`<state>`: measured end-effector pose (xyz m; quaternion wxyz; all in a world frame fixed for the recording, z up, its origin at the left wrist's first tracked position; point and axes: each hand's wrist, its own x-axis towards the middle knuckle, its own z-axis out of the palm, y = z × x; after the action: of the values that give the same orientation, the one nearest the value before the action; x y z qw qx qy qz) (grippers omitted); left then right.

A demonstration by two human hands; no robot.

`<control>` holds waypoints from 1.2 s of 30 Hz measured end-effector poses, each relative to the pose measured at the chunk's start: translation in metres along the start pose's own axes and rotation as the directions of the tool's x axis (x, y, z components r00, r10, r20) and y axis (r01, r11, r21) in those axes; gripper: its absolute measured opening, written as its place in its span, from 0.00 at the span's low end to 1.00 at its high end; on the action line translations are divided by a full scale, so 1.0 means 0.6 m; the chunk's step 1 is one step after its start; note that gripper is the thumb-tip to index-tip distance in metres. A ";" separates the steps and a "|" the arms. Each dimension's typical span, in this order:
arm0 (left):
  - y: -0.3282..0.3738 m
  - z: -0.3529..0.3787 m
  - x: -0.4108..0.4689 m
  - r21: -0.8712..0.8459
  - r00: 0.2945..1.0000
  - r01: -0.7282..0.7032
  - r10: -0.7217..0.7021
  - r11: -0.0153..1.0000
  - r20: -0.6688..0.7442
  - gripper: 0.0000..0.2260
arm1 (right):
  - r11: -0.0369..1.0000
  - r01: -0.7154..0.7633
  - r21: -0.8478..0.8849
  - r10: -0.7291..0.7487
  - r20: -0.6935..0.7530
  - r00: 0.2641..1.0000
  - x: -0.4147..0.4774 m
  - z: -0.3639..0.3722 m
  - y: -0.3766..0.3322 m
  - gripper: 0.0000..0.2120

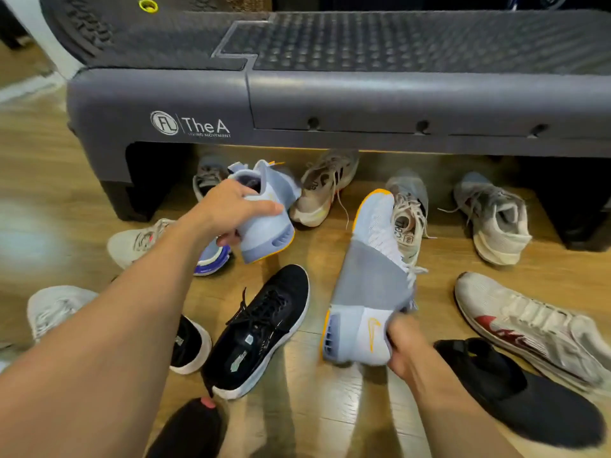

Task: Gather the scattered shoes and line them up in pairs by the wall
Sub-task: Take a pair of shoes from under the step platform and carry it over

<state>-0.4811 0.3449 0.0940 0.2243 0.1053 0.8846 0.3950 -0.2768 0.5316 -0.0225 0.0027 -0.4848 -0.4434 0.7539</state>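
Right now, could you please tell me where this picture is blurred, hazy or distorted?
Head view: a pale hazy patch smears the left edge; the white red-marked shoe at the right edge is blurred; the wide lens bows the bench. The far blue shoe gripped by the left hand and the near blue shoe gripped by the right hand are reasonably sharp.

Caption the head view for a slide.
Left hand grips one blue sneaker, right hand its mate, before a grey bench.

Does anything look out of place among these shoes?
Yes. Shoes lie scattered at mixed angles before and under the grey bench, unpaired. The left hand grips one light blue shoe, the right hand its mate.
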 end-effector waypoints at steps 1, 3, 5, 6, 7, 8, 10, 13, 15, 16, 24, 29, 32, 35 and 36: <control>0.020 -0.002 0.002 0.183 0.999 -0.047 0.050 0.982 -0.013 0.16 | 0.996 0.082 -0.039 -0.084 -0.037 0.996 0.005 0.000 -0.009 0.11; 0.053 -0.002 -0.003 0.465 0.995 -0.082 0.101 0.882 -0.016 0.16 | 0.959 0.148 -0.242 -0.180 -0.116 0.977 0.010 -0.005 -0.032 0.15; 0.077 0.010 -0.012 0.573 0.992 -0.094 0.127 0.814 -0.019 0.16 | 0.815 0.194 -0.546 -0.300 -0.112 0.947 0.002 -0.011 -0.058 0.13; 0.086 0.019 -0.021 0.605 0.990 -0.100 0.137 0.790 -0.015 0.16 | 0.681 0.191 -0.707 -0.349 -0.084 0.933 -0.006 -0.014 -0.070 0.11; 0.092 0.028 -0.030 0.627 0.989 -0.106 0.149 0.772 -0.016 0.16 | 0.546 0.163 -0.822 -0.375 -0.065 0.925 -0.022 -0.014 -0.083 0.10; 0.099 0.038 -0.046 0.641 0.988 -0.106 0.151 0.760 -0.015 0.16 | 0.467 0.130 -0.875 -0.372 -0.061 0.926 -0.042 -0.014 -0.096 0.11; 0.120 0.060 -0.084 0.668 0.990 -0.109 0.140 0.736 0.007 0.17 | 0.400 0.090 -0.912 -0.362 -0.067 0.930 -0.095 -0.016 -0.128 0.12; 0.180 0.069 -0.154 0.716 0.986 -0.164 0.118 0.679 0.113 0.19 | 0.289 0.064 -0.955 -0.295 -0.026 0.955 -0.179 -0.021 -0.194 0.13; 0.247 0.052 -0.203 0.701 0.965 -0.247 0.103 0.669 0.242 0.16 | 0.274 0.046 -0.961 -0.264 -0.029 0.964 -0.245 -0.026 -0.250 0.12; 0.288 0.039 -0.229 0.686 0.940 -0.295 0.075 0.664 0.332 0.16 | 0.295 0.030 -0.955 -0.238 -0.043 0.970 -0.281 -0.030 -0.282 0.11; 0.671 -0.146 -0.431 0.406 0.674 -0.425 -0.017 0.809 0.738 0.41 | 0.237 -0.045 -0.970 -0.184 -0.090 0.979 -0.616 -0.069 -0.617 0.13; 0.921 -0.205 -0.527 0.366 0.588 -0.452 -0.036 0.814 0.808 0.19 | 0.143 -0.114 -0.983 -0.146 -0.135 0.980 -0.812 -0.093 -0.827 0.09; 1.039 -0.233 -0.546 0.388 0.591 -0.445 -0.060 0.807 0.804 0.11 | 0.192 -0.031 -0.981 -0.310 -0.090 0.947 -0.904 -0.123 -0.910 0.09; 1.134 -0.259 -0.556 0.432 0.612 -0.531 -0.023 0.729 0.790 0.14 | 0.148 0.185 -0.972 -0.552 0.074 0.831 -0.988 -0.153 -0.958 0.18; 1.158 -0.267 -0.559 0.439 0.614 -0.541 -0.020 0.717 0.789 0.15 | 0.126 0.248 -0.960 -0.602 0.125 0.788 -1.012 -0.162 -0.967 0.20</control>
<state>-0.2575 0.5813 0.8117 0.4513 0.4651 0.7614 0.0176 -0.1308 0.6849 0.7961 -0.0022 -0.3420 -0.9141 0.2177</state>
